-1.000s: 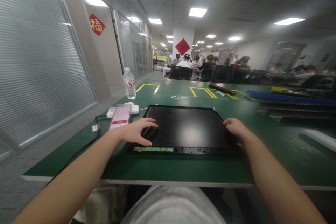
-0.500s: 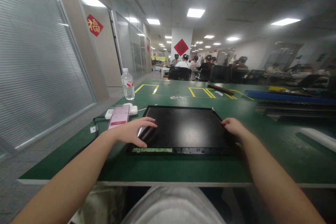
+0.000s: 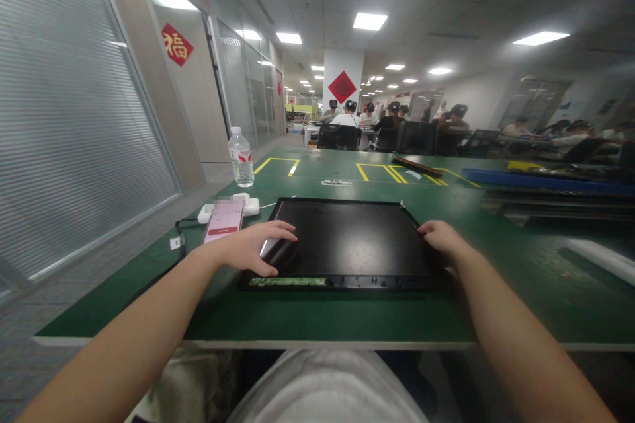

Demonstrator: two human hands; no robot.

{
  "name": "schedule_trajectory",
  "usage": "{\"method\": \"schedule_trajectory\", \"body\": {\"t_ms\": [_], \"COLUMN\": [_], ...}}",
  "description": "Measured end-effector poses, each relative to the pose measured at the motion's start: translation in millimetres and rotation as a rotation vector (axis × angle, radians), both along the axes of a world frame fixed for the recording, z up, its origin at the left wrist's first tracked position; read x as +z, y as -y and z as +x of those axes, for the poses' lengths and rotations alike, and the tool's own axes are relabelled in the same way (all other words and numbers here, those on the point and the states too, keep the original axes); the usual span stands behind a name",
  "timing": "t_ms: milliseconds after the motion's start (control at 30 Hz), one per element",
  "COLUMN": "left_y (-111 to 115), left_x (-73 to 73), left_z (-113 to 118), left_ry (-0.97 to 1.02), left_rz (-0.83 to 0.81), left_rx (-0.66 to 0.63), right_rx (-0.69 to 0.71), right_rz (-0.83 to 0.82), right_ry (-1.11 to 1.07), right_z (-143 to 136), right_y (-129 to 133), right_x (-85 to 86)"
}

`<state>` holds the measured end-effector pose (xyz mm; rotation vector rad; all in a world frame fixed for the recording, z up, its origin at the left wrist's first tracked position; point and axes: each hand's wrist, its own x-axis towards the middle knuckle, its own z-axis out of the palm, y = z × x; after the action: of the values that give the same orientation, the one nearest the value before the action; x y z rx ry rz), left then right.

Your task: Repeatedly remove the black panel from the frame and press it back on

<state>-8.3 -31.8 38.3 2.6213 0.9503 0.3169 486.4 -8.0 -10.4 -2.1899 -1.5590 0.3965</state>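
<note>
Both hands on the panel (image 3: 347, 244), lying flat on the table (image 3: 317, 317). Left hand (image 3: 255, 248) spread, fingers resting on its near-left corner; right hand (image 3: 441, 238) loosely curled over the right edge. Phone (image 3: 223, 220) just left of left hand, bottle (image 3: 241, 157) further beyond. Looks like the gripping/steadying step; next move prob. needs firm, even hold on both sides.

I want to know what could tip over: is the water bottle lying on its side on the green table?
No, the water bottle stands upright on the green table, beyond the phone.
</note>
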Motion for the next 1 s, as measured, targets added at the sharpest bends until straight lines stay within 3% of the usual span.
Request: {"method": "schedule_trajectory", "body": {"t_ms": [367, 700, 1000], "left_y": [-8, -32, -32], "left_x": [-6.5, -18.6, -21.3], "left_z": [-6, -14, -12], "left_ry": [0.007, -0.055, -0.124], "left_rz": [-0.034, 0.147, 0.126], "left_rx": [0.020, 0.413, 0.399], "right_rx": [-0.006, -0.002, -0.024], "right_rz": [-0.008, 0.022, 0.026], "right_ry": [-0.050, -0.099, -0.152], "right_z": [3, 8, 5], "right_y": [-1, -3, -1], "right_x": [-4.5, -9.7, -3.5]}}
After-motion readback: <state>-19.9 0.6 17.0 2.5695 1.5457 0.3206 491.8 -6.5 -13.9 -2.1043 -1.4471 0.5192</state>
